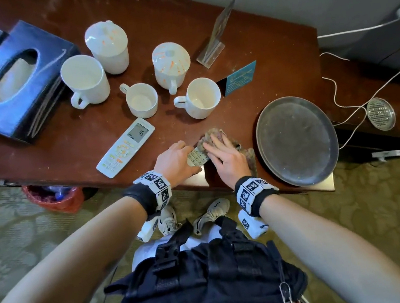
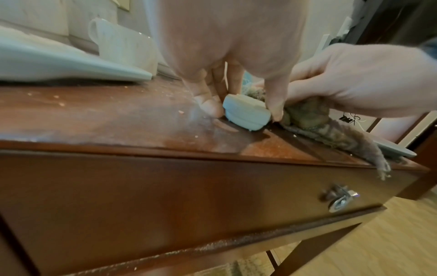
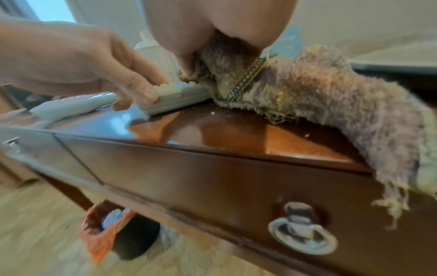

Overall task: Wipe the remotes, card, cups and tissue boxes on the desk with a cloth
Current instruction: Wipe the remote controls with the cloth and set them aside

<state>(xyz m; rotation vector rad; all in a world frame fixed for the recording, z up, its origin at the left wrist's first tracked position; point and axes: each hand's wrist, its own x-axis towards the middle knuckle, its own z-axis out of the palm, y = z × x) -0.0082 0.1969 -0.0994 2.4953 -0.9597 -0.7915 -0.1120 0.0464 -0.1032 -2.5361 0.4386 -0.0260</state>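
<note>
My left hand (image 1: pixel 182 157) pinches a small grey keypad remote (image 1: pixel 196 158) by its sides at the desk's front edge; the left wrist view shows thumb and fingers clamped on the remote's end (image 2: pixel 246 114). My right hand (image 1: pixel 223 155) grips a bunched brownish-purple cloth (image 1: pixel 213 135) and presses it onto the remote's far half. The cloth (image 3: pixel 307 87) trails over the desk edge. A large white remote (image 1: pixel 126 147) lies to the left. Several white cups, two of them lidded (image 1: pixel 171 63), stand behind. A teal card (image 1: pixel 240 77) stands at the right and dark tissue boxes (image 1: pixel 14 81) at the far left.
A round metal tray (image 1: pixel 296 141) lies just right of the cloth, overhanging the front edge. A clear acrylic stand (image 1: pixel 216 34) is at the back. White cables and a small metal dish (image 1: pixel 381 113) are on the lower unit at right. A red-lined bin (image 1: pixel 52 196) sits under the desk.
</note>
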